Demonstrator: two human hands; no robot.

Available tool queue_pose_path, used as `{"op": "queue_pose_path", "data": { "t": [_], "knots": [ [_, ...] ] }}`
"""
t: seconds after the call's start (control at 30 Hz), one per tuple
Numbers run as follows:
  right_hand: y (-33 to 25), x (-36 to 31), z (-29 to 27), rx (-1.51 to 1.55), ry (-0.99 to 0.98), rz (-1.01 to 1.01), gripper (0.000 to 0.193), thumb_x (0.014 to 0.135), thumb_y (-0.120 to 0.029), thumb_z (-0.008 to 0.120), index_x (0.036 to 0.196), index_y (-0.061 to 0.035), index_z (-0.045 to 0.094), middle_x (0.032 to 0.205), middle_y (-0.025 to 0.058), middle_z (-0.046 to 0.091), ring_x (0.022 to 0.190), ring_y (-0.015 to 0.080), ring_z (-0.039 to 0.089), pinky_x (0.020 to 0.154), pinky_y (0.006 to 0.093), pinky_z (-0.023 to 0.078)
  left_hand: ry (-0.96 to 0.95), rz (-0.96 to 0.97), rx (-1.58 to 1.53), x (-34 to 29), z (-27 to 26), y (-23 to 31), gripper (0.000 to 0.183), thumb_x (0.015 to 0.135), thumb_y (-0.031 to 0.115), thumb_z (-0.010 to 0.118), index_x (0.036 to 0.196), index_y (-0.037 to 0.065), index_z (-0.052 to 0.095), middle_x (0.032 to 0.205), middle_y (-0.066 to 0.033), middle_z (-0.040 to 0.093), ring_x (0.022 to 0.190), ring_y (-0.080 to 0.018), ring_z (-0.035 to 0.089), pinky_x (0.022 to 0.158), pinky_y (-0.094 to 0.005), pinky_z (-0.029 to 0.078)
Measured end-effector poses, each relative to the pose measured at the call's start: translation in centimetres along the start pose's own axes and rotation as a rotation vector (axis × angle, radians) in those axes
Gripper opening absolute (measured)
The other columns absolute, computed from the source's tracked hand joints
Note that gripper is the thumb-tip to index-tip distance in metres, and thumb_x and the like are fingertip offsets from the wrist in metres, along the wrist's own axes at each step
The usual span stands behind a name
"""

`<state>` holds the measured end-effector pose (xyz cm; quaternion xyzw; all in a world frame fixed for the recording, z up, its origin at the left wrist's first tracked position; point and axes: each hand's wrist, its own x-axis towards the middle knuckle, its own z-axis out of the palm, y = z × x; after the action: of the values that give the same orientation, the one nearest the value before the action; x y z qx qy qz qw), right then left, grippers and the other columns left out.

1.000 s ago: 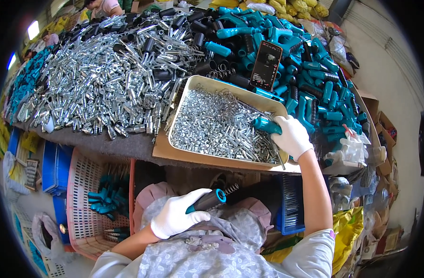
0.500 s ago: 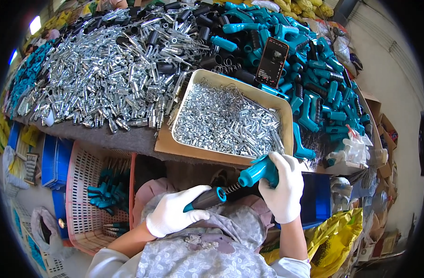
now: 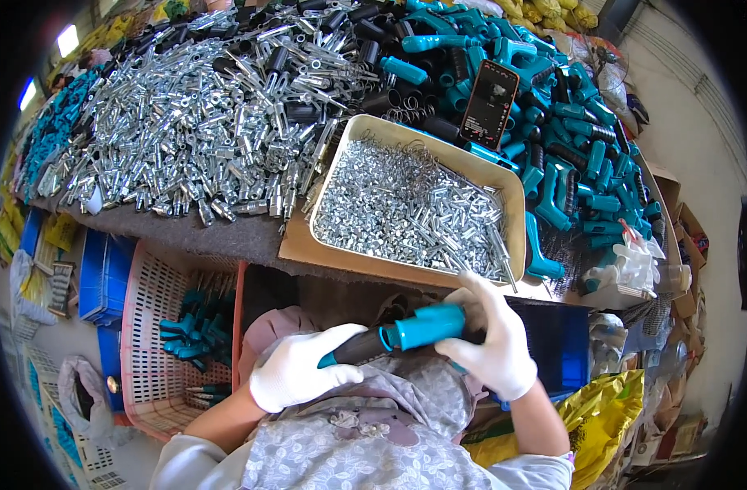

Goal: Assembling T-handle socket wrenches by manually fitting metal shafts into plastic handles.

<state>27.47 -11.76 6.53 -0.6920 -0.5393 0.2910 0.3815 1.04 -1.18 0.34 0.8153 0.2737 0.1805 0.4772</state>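
In white gloves, both my hands work over my lap, just off the table's near edge. My left hand (image 3: 301,369) is closed round a black grip tube (image 3: 361,346) with teal ends. A teal plastic tool housing (image 3: 429,327) is gripped in my right hand (image 3: 494,341), its body lying sideways. Its narrow neck meets the right end of the black tube, nearly in line with it. How far one goes into the other I cannot tell. Fingers hide the housing's right end. Beyond my hands, a cream tray (image 3: 414,265) of small metal pins and springs rests on cardboard.
Metal fittings (image 3: 193,122) are heaped at the left of the table, teal housings (image 3: 553,155) at the right. A phone (image 3: 489,102) leans on that pile. Below left stands a pink basket (image 3: 144,327) with teal-handled tools. A yellow bag (image 3: 610,425) lies at lower right.
The tube and the housing were apart with a spring showing between them; now they meet and the spring is out of sight. The housing has turned more sideways. The view has shifted slightly.
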Motion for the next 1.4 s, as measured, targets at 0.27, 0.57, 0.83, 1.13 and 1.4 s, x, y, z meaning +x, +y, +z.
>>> {"op": "queue_pose_path", "data": {
  "t": [0.27,0.57,0.83,1.13,1.4],
  "knots": [
    [-1.1,-0.1,1.7,-0.522,-0.351,-0.492,0.044,0.071,-0.022,0.08,0.113,-0.0157,0.067,0.086,0.0059,0.065,0.08,0.0199,0.066,0.074,0.0336,0.05,-0.264,0.159,-0.065,0.5,-1.4,-1.6,0.057,0.085,0.038,0.076,0.129,0.005,0.061,0.099,-0.0174,0.07,0.089,-0.034,0.069,0.079,-0.0387,0.053],
    [0.0,1.1,2.9,-0.74,-0.272,-1.354,0.039,0.068,-0.023,0.065,0.107,-0.0204,0.068,0.087,0.002,0.054,0.076,0.018,0.054,0.089,0.039,0.048,-0.897,-0.122,-0.353,2.2,-3.1,-5.6,0.075,0.09,0.054,0.067,0.137,-0.002,0.053,0.124,-0.015,0.064,0.113,-0.0232,0.061,0.094,-0.0372,0.047],
    [0.3,0.1,2.9,0.063,-0.55,-0.123,0.045,0.085,-0.018,0.074,0.126,-0.0043,0.061,0.087,0.0105,0.068,0.066,0.0206,0.067,0.062,0.0326,0.054,-0.471,0.269,0.335,1.7,-4.9,0.2,0.058,0.088,0.047,0.067,0.131,0.008,0.057,0.083,-0.0129,0.068,0.068,-0.025,0.067,0.056,-0.0315,0.051],
    [0.9,0.3,5.3,0.75,0.079,-0.313,0.071,0.102,-0.054,0.045,0.142,0.0045,0.044,0.142,0.0218,0.051,0.134,0.032,0.049,0.115,0.0435,0.034,-0.386,-0.139,0.81,1.8,-5.0,0.0,0.04,0.08,0.033,0.069,0.116,0.019,0.061,0.088,-0.0106,0.07,0.074,-0.0306,0.07,0.064,-0.0394,0.057],
    [-2.3,-0.3,6.3,0.243,0.112,-0.592,0.022,0.083,-0.009,0.063,0.1,0.0033,0.068,0.117,0.0205,0.066,0.116,0.034,0.062,0.106,0.0477,0.042,0.052,0.062,0.342,0.2,-3.7,-3.8,0.03,0.072,0.021,0.081,0.096,0.006,0.068,0.081,-0.0127,0.068,0.071,-0.0317,0.068,0.065,-0.0373,0.055]
  ]
}}
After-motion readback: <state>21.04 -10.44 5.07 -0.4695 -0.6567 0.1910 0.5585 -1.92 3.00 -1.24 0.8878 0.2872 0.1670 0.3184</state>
